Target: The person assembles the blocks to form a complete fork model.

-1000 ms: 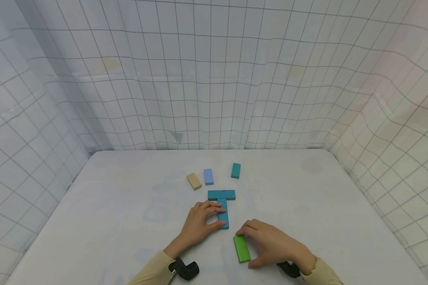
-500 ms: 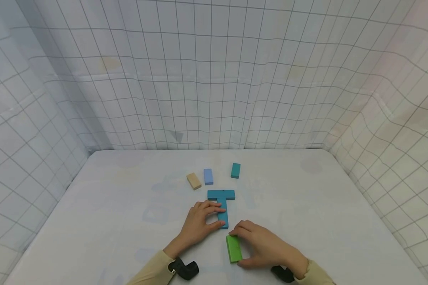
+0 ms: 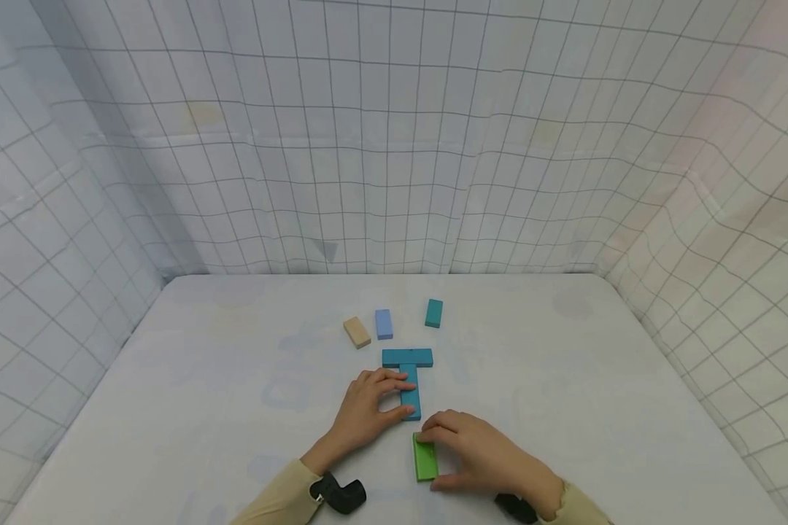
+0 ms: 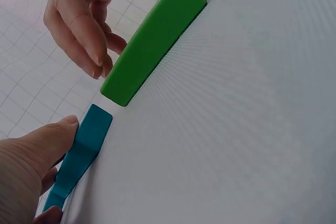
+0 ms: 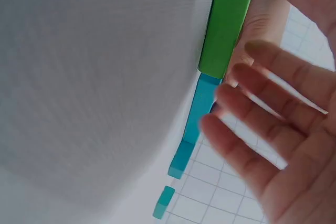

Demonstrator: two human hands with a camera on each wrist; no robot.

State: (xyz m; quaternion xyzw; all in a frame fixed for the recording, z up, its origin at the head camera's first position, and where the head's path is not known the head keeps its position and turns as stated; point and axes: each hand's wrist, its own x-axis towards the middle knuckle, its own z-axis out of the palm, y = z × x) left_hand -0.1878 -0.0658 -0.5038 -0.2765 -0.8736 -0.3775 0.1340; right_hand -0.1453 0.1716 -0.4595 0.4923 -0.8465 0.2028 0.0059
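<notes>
- Nearest me, my right hand pinches the green block between thumb and curled fingers; the block lies flat on the white table, its far end just short of the teal block's near end.
- My left hand holds that teal block, thumb and fingertips against its left side.
- It forms a T with a teal crossbar.
- Farthest off lie tan, pale blue and small teal blocks.

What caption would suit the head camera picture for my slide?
Right hand holds a green block just below a teal T of blocks, which the left hand steadies on the white table.
</notes>
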